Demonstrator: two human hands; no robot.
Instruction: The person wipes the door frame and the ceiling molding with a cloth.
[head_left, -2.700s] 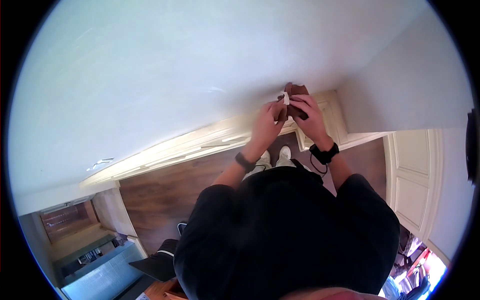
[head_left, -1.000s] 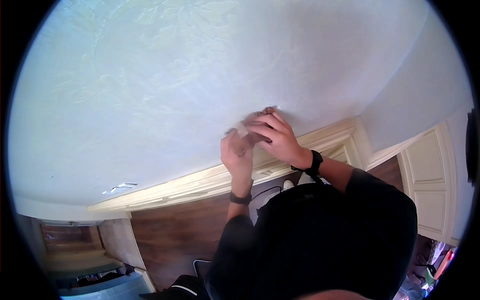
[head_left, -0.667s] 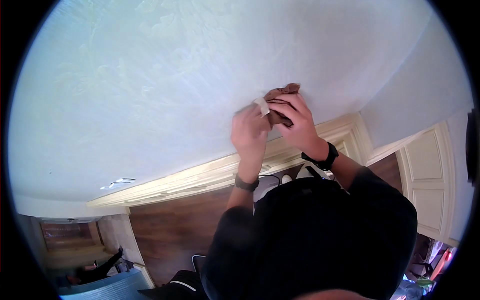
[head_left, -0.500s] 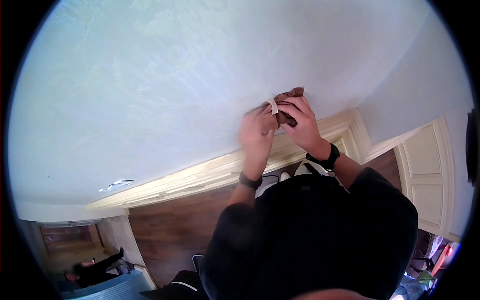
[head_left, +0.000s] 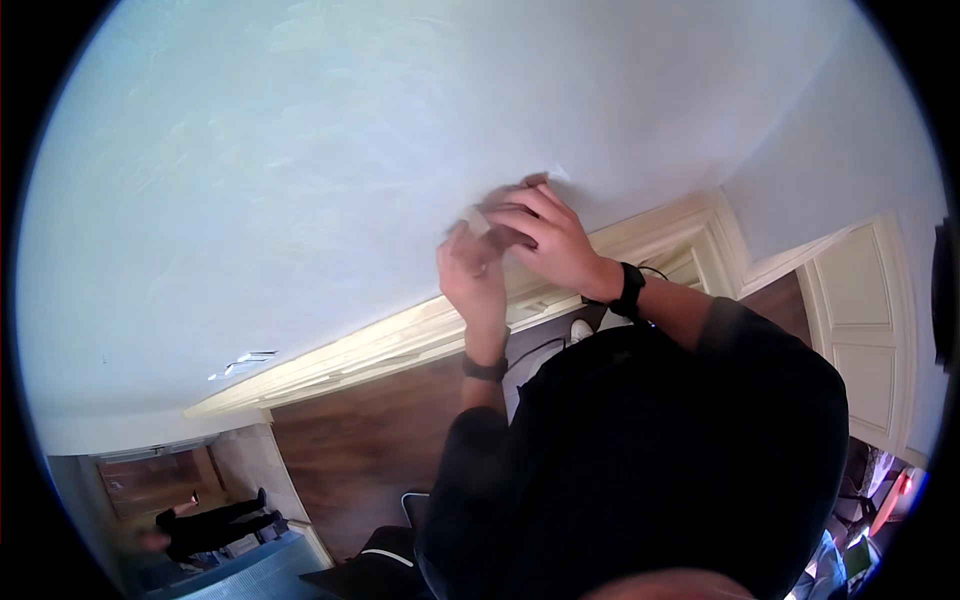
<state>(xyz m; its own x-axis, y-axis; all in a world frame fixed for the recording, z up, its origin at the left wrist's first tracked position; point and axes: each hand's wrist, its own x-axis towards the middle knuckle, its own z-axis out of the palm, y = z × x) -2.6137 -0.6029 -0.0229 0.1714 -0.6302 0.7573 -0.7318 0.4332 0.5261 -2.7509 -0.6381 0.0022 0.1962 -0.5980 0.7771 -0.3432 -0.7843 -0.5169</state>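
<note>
Both hands grip a crumpled brown cloth (head_left: 513,236) with a pale strip or tag on it, close to the pale wall (head_left: 330,170). My left hand (head_left: 472,275) is closed on its lower left end, the fingers slightly blurred. Bent over the upper right part is my right hand (head_left: 555,240), its fingers wrapped round the cloth. Motion blur and the fingers hide much of the cloth, so whether it touches the wall I cannot tell. A small whitish patch (head_left: 561,173) shows on the wall just beyond my right hand.
A cream baseboard (head_left: 350,365) runs along the wall above a brown wood floor (head_left: 370,435). To the right stands a cream panelled door (head_left: 852,345). A chair (head_left: 385,555) is behind me at the bottom. Far off at lower left is another person (head_left: 215,525) in dark clothes.
Both hands and the cloth have moved left along the wall. The whitish patch beyond my right hand now shows. The distant person has shifted slightly in view.
</note>
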